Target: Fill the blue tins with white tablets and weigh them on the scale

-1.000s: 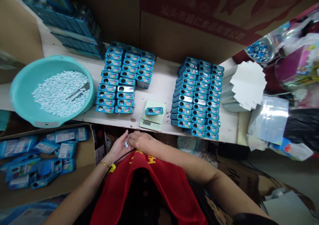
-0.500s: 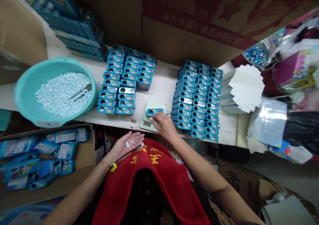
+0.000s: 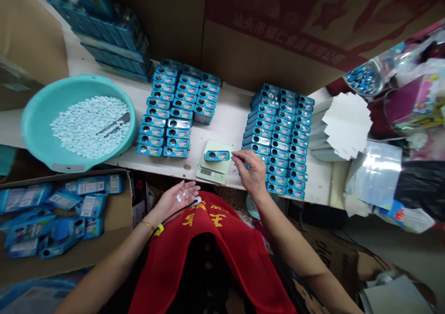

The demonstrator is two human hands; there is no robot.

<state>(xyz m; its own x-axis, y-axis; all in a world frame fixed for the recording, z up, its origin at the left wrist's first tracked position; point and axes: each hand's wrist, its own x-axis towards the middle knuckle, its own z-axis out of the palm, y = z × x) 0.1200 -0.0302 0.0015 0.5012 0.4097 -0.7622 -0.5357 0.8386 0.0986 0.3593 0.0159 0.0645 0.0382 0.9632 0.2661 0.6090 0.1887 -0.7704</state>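
Observation:
A small blue tin (image 3: 216,156) lies on a pale green scale (image 3: 214,162) at the table's front edge. My right hand (image 3: 251,171) hovers just right of the tin, its fingertips pinched together; what they hold, if anything, is too small to name. Held palm up near my chest, my left hand (image 3: 177,198) is open and cups a few small white tablets (image 3: 180,196). A gold bracelet circles that wrist.
A teal basin (image 3: 45,152) of white tablets with a metal scoop stands at left. Blue tins lie in rows left (image 3: 177,112) and right (image 3: 281,137) of the scale. A cardboard box (image 3: 100,246) of blue packets sits lower left. White cards (image 3: 344,121) and plastic bags lie right.
My right hand left my left palm, reached to the scale by the tin, then shifted to the tin's right side. My left hand stayed palm up with the tablets.

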